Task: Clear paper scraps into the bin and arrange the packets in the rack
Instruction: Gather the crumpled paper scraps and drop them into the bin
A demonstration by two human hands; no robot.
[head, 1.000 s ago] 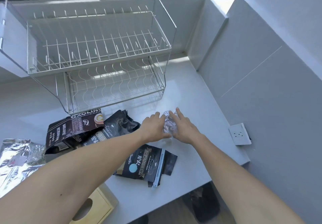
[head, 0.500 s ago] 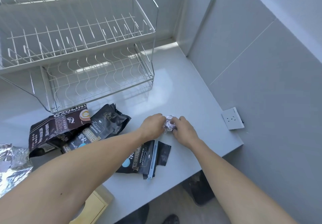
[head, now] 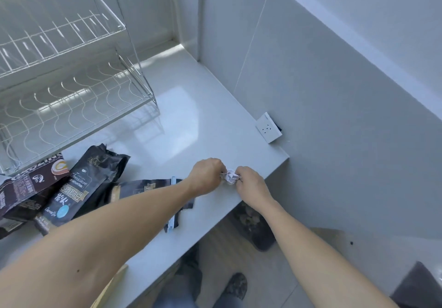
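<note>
Now, step in hand: gathering the paper scraps, judged from both hands pressing one wad together.
Paper wad: a small crumpled white ball (head: 230, 176), held just above the table (head: 181, 121) near its front right edge, well to the right of the wire rack (head: 71, 87).
Left hand: the left hand (head: 207, 176) had its fingers curled tight on the wad's left side.
Right hand: the right hand (head: 251, 183) pinched the wad's right side, its fingers clenched on the paper.
Packets: three dark coffee packets lay flat on the table in front of the rack: a brown one (head: 31, 183), a black one (head: 88, 183) beside it, and a third (head: 153, 188) partly under the left forearm.
Rack: both tiers looked empty, so no packet was arranged yet.
Bin: not clearly in view.
Next move: probably one hand should take the wad whole and carry it off the table to the bin, then turn to the packets.
</note>
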